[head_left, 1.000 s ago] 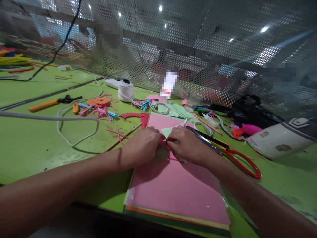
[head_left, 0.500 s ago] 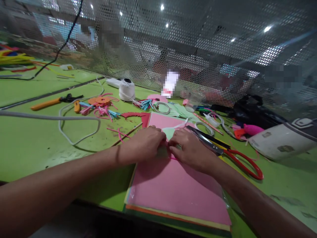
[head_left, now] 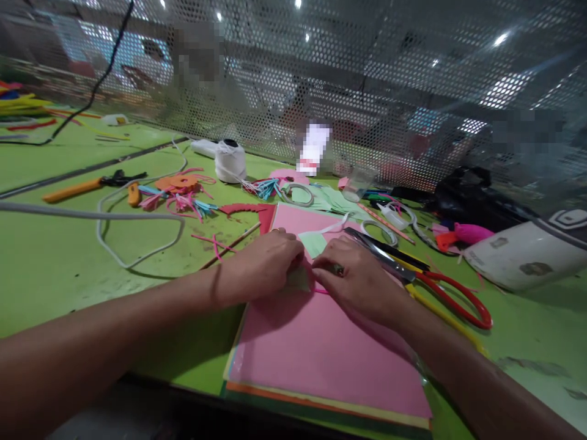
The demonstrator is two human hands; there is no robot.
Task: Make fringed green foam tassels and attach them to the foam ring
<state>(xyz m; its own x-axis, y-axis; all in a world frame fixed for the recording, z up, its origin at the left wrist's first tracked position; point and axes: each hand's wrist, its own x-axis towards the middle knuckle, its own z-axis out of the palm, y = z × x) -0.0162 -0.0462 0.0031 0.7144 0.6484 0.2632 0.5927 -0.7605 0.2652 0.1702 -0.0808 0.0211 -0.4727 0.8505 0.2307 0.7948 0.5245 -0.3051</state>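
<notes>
Both hands work close together over a stack of coloured paper sheets [head_left: 330,360], pink on top. My left hand [head_left: 275,261] is closed, fingers curled down over what looks like a small pale green paper piece [head_left: 300,281], partly hidden under them. My right hand [head_left: 355,275] is closed in a pinch; what lies between its fingertips is hidden. A thin pink strip [head_left: 321,291] shows under the right thumb. Another light green paper piece [head_left: 314,244] lies just beyond the hands. Large scissors [head_left: 452,299] with red handles lie beside my right hand.
A white thread cone [head_left: 230,162], orange-handled pliers [head_left: 76,189] and paper tassels [head_left: 183,198] lie on the green table behind left. Tape rolls [head_left: 378,233], a plastic cup [head_left: 358,183] and a white appliance [head_left: 518,256] stand right. A grey cord [head_left: 98,226] loops at left.
The hands have drawn slightly apart, showing more of the light green paper between them. The view has shifted a little. Nothing else has visibly moved.
</notes>
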